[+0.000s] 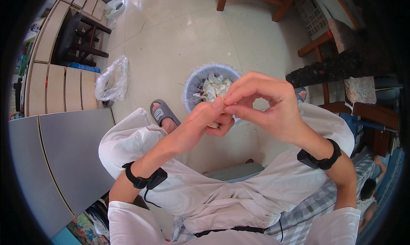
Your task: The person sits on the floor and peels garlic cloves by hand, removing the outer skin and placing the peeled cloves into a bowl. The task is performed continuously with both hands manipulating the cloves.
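Observation:
My left hand (pixel 209 119) is closed, its fingers curled round a small pale, roundish thing (pixel 213 125) that is mostly hidden. My right hand (pixel 265 102) meets it in a pinch, thumb and forefinger pressed together at the left thumb tip. Whatever lies between those fingertips is too small to make out. Both hands are above the near side of a round bin (pixel 187 95) with a clear plastic liner. White crumpled scraps and some darker bits (pixel 215 86) lie inside the bin.
The bin stands on a tiled floor between my feet, one in a grey slipper (pixel 164 117). A clear plastic bag (pixel 113 80) lies by the cabinets (pixel 55 87) at left, near a dark stool (pixel 83 42). Wooden furniture (pixel 316 46) is at right. Another person (pixel 369 193) is at the lower right.

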Demonstrator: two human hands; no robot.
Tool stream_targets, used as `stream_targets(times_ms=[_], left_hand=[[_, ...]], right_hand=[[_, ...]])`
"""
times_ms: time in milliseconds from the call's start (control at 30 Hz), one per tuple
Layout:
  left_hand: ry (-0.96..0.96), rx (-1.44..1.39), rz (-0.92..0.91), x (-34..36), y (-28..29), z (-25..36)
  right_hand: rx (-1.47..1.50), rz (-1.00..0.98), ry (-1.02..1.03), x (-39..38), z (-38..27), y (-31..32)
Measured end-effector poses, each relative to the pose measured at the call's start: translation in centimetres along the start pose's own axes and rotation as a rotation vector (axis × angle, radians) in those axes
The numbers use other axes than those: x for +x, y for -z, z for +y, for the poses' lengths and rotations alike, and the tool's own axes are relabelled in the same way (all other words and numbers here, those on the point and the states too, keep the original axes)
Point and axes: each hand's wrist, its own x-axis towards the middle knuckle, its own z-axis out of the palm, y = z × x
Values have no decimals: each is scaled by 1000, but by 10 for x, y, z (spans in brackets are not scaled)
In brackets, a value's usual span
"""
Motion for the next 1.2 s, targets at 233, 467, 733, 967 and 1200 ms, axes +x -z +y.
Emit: stream_targets(times_ms=[233, 467, 733, 967, 1200], left_hand=[[-14, -24, 24, -2, -2, -1], [-41, -85, 37, -1, 0, -7], [-41, -36, 57, 1, 0, -4], [-33, -46, 62, 1, -2, -6], [-110, -39, 73, 3, -3, -9]], right_hand=[[122, -48, -23, -1, 0, -1], [141, -20, -132, -4, -5, 1], [-272, -21, 193, -6, 0, 5], [-372, 52, 219, -11, -1, 1], [-310, 56, 110, -11, -2, 2]])
